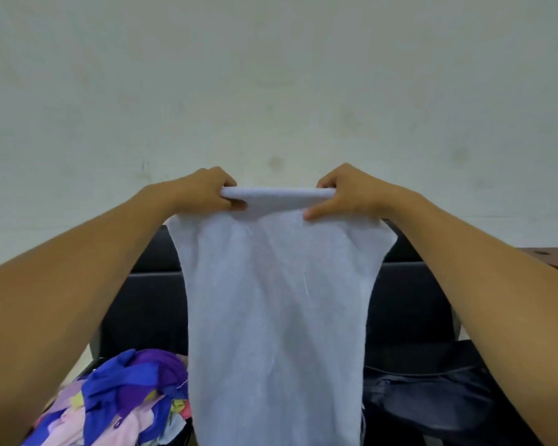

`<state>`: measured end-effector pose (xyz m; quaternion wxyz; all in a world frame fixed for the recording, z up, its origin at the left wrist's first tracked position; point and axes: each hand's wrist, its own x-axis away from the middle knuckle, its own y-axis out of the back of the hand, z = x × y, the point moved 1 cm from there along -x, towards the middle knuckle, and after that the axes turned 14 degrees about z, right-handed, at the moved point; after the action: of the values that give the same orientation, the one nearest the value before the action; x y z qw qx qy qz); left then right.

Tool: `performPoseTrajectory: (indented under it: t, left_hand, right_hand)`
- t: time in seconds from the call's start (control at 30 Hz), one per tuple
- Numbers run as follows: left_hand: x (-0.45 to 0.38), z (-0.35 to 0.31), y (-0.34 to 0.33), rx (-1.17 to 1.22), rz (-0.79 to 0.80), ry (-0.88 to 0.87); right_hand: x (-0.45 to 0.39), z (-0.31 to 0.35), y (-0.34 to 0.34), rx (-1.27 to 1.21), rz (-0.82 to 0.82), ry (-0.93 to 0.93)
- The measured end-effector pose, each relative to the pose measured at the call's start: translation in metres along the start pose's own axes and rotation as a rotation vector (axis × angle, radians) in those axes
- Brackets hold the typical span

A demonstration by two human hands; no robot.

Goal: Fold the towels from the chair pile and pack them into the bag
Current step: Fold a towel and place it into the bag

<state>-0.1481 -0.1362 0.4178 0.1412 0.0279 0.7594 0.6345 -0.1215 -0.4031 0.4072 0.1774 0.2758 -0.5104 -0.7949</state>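
The left hand (203, 191) and right hand (342, 193) are pinching the pale towel (277, 284) by its top edge, hanging before the chair (149, 304). The pile (123, 397) is awaiting folding; the bag (432, 400) is lying alongside, contents unclear.

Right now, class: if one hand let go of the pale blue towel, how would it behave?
Probably floppy: the pale blue towel hangs limp from the left hand and right hand. Likely light, since pinched fingers alone hold it. The freed corner would probably drop and swing.
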Motion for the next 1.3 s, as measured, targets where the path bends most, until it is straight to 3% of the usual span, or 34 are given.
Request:
performPoseTrajectory:
  t: [0.1, 0.2, 0.3, 0.43, 0.6, 0.7, 0.83, 1.0, 1.2, 1.3]
  left_hand:
    - [0.0, -0.002, 0.009, -0.149, -0.047, 0.032]
    - [0.005, -0.001, 0.014, -0.101, -0.111, 0.04]
    - [0.014, 0.002, 0.016, 0.209, -0.187, 0.018]
    - [0.02, 0.01, 0.019, 0.59, -0.194, 0.052]
    - [0.033, 0.013, 0.022, 0.615, -0.026, 0.071]
    - [0.037, 0.027, 0.02, 0.578, 0.061, 0.092]
    - [0.029, 0.042, -0.002, 0.373, 0.187, 0.111]
    - [0.015, 0.053, -0.018, 0.327, 0.158, 0.139]
    - [0.017, 0.058, -0.029, 0.706, 0.063, 0.086]
    - [0.022, 0.059, -0.031, 0.662, 0.036, 0.11]
  right_hand:
    - [0.0, -0.003, -0.001, 0.167, 0.107, -0.121]
    - [-0.004, -0.004, 0.003, 0.21, 0.029, -0.177]
    - [-0.007, -0.004, 0.004, 0.131, -0.007, -0.181]
    - [0.002, -0.006, 0.004, -0.262, -0.046, -0.064]
    - [0.01, -0.01, 0.0, -0.422, -0.063, -0.072]
    - [0.015, -0.012, 0.0, -0.311, -0.064, -0.126]
    - [0.017, -0.023, -0.006, -0.143, 0.07, -0.085]
    - [0.005, -0.031, -0.029, -0.342, 0.126, -0.012]
    - [-0.003, -0.031, -0.043, -0.424, 0.063, -0.068]
    - [0.0, -0.027, -0.041, -0.47, 0.046, -0.039]
